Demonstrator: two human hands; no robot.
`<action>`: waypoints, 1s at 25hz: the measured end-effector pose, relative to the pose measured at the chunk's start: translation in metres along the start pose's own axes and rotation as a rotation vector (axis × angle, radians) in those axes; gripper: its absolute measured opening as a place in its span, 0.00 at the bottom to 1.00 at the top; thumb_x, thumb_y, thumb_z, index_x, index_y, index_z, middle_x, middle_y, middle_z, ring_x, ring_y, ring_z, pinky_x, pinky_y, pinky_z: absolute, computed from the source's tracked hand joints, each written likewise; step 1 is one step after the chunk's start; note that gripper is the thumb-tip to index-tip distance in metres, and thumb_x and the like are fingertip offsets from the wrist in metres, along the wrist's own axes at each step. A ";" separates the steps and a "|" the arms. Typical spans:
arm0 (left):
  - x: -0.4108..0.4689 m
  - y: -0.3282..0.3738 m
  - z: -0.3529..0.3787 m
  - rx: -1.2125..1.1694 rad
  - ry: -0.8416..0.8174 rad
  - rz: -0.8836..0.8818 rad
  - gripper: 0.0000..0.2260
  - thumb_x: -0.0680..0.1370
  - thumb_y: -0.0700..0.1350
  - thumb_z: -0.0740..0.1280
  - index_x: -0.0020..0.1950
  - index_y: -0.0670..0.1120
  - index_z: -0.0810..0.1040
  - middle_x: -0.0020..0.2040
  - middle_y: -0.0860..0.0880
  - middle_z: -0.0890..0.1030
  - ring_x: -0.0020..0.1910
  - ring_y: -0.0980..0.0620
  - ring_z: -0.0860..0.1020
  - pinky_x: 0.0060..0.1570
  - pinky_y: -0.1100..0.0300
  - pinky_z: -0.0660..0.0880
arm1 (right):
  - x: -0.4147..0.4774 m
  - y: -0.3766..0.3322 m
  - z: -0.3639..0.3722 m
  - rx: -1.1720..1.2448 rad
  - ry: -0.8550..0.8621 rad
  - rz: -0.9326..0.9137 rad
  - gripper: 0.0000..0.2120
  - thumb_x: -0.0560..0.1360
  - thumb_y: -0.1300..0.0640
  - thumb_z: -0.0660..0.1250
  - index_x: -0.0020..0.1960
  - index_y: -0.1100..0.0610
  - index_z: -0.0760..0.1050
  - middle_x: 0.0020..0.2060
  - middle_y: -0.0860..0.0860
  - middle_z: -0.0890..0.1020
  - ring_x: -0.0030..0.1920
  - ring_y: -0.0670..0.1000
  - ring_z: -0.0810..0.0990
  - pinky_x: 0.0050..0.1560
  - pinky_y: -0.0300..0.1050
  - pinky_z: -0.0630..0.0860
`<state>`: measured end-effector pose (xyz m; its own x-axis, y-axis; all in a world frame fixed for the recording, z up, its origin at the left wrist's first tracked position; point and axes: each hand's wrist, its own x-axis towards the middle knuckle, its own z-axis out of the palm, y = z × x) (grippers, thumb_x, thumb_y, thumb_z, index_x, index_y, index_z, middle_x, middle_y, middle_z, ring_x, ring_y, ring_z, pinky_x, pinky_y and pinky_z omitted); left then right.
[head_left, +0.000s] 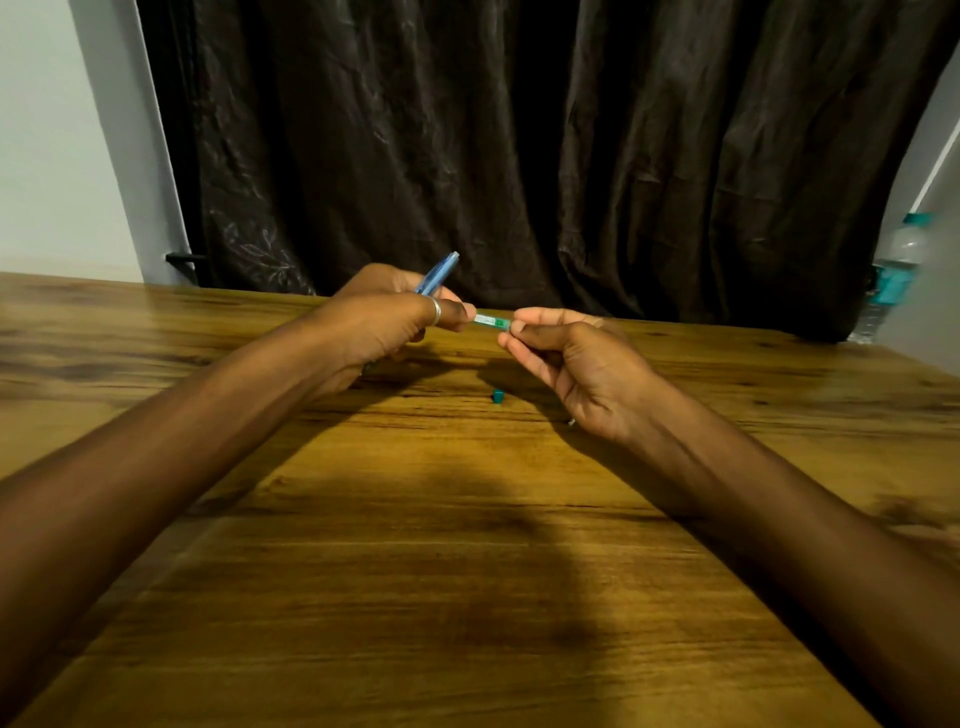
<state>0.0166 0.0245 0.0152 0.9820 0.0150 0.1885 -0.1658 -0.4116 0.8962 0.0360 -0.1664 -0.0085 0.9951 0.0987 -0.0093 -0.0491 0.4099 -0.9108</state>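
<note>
Head view: over the wooden worktop (415, 571) the left grip (384, 327) clasps a blue pen (439, 273) and pinches one end of a short green tube (491, 320); a teal cap (497, 396) lies on the wood below it; the right grip (576, 364) pinches the other end.

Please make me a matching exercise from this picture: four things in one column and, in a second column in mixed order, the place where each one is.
Things
1. blue pen
2. green-labelled tube
3. small teal piece
4. water bottle

Places
A. stands at the far right, beside the dark curtain
B. lies loose on the wooden table
C. pinched between left hand and right hand
D. sticks up out of the left hand

Pairs: 1-D, 2-C, 3-B, 4-A
</note>
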 end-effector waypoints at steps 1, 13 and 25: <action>0.001 0.000 0.000 0.000 -0.001 -0.002 0.08 0.72 0.50 0.76 0.48 0.48 0.87 0.41 0.45 0.75 0.41 0.49 0.71 0.37 0.57 0.66 | -0.001 0.000 0.001 -0.005 0.001 -0.002 0.07 0.75 0.73 0.66 0.48 0.66 0.80 0.40 0.60 0.86 0.42 0.53 0.87 0.42 0.40 0.84; 0.004 -0.007 0.004 0.238 -0.149 0.031 0.12 0.75 0.51 0.74 0.56 0.49 0.86 0.51 0.48 0.87 0.54 0.50 0.83 0.59 0.53 0.77 | -0.001 0.005 0.001 -0.337 0.000 -0.158 0.05 0.76 0.68 0.68 0.51 0.62 0.78 0.43 0.59 0.85 0.43 0.51 0.86 0.47 0.43 0.84; 0.001 -0.004 -0.006 0.280 -0.268 -0.050 0.11 0.74 0.52 0.75 0.52 0.47 0.86 0.48 0.49 0.85 0.47 0.54 0.79 0.39 0.58 0.70 | 0.005 -0.006 -0.009 -0.454 0.109 -0.230 0.07 0.76 0.65 0.69 0.53 0.58 0.78 0.45 0.56 0.85 0.43 0.49 0.85 0.43 0.43 0.82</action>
<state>0.0180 0.0313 0.0140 0.9833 -0.1819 0.0028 -0.1223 -0.6497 0.7503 0.0425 -0.1769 -0.0069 0.9801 -0.0525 0.1912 0.1900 -0.0270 -0.9814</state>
